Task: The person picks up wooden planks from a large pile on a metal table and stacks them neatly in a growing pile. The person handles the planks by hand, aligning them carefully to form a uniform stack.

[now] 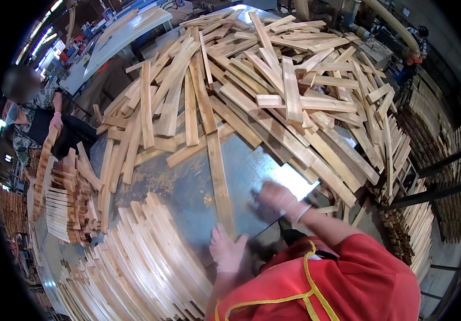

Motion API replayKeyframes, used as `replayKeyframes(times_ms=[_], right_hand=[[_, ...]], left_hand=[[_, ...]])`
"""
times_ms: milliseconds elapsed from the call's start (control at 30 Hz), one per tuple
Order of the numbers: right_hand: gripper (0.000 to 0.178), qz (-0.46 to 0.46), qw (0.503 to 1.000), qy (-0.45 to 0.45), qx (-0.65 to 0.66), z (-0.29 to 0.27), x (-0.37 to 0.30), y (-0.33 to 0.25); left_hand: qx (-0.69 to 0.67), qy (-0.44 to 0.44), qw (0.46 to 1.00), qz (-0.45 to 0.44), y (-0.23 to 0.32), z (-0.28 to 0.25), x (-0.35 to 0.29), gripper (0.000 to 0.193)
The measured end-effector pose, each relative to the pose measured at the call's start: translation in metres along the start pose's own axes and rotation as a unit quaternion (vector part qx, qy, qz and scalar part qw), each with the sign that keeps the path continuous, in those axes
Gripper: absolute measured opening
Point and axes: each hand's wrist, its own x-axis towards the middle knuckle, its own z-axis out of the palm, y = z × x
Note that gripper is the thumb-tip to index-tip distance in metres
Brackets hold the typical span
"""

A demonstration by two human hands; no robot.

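Observation:
My left hand (227, 249), in a pale glove, is at the near end of a long wooden strip (218, 179). Its fingers lie along one side of the strip and its thumb along the other. From there the strip runs away from me across the grey metal tabletop (187, 184) to the heap of strips. My right hand (277, 197), also gloved, is over the table's edge to the right of that strip. Motion smears its fingers, with a dark blur beside them, so what it holds, if anything, does not show.
A tall, jumbled heap of wooden strips (289, 91) covers the table's far side. Strips lie in neat rows (139, 257) at the near left. Beyond a smaller stack (70, 208), a co-worker (32, 117) holds a strip. Bundled timber (409, 230) stands at the right.

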Motion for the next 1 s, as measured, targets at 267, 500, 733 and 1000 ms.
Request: replayKeyframes(times_ms=[267, 500, 733, 1000], right_hand=[[0.032, 0.158, 0.823, 0.177, 0.516, -0.209, 0.182, 0.045], [0.081, 0.125, 0.912, -0.029, 0.389, -0.068, 0.051, 0.006], [0.088, 0.154, 0.928, -0.331, -0.077, 0.11, -0.071, -0.034], [0.075, -0.089, 0.796, -0.578, -0.156, 0.252, -0.002, -0.124]], left_hand=[[-0.009, -0.06, 0.997, -0.046, 0.006, 0.004, 0.027, 0.084], [-0.815, -0.077, 0.546, -0.177, -0.04, -0.02, -0.072, 0.066], [-0.765, 0.078, 0.617, -0.169, -0.08, -0.069, -0.104, 0.072], [-0.54, 0.132, 0.801, -0.222, -0.095, -0.097, -0.105, 0.07]])
